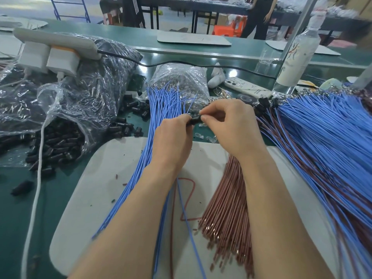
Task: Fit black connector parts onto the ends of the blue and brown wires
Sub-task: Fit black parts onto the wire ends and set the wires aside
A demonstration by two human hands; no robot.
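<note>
Pinching a black connector part just above centre, with the left hand clamping its nine o'clock end between thumb and fingertips and the right hand clamping its three o'clock end the same way. Presumably feeding into it one blue wire and one brown wire, both trailing from under the left wrist toward six o'clock; not being able to tell how far either end is seated, with fingers hiding the joint. Probably risking a terminal going in crooked or stopping short through pressing blind, or blue and brown landing in swapped cavities. Also risking the loose tails snagging on the brown wire bundle at five o'clock or the blue wire bundle at ten o'clock of the hands, and dragging neighbours along. Working over a pale mat lying on a green desk, with loose black connectors spilling from a clear plastic bag at nine o'clock, a heap of blue and brown wires fanning out at three o'clock, a white cable running toward seven o'clock, and a phone and a bottle toward one o'clock. Sitting in a workshop, with more long desks and two standing people at twelve o'clock.
</note>
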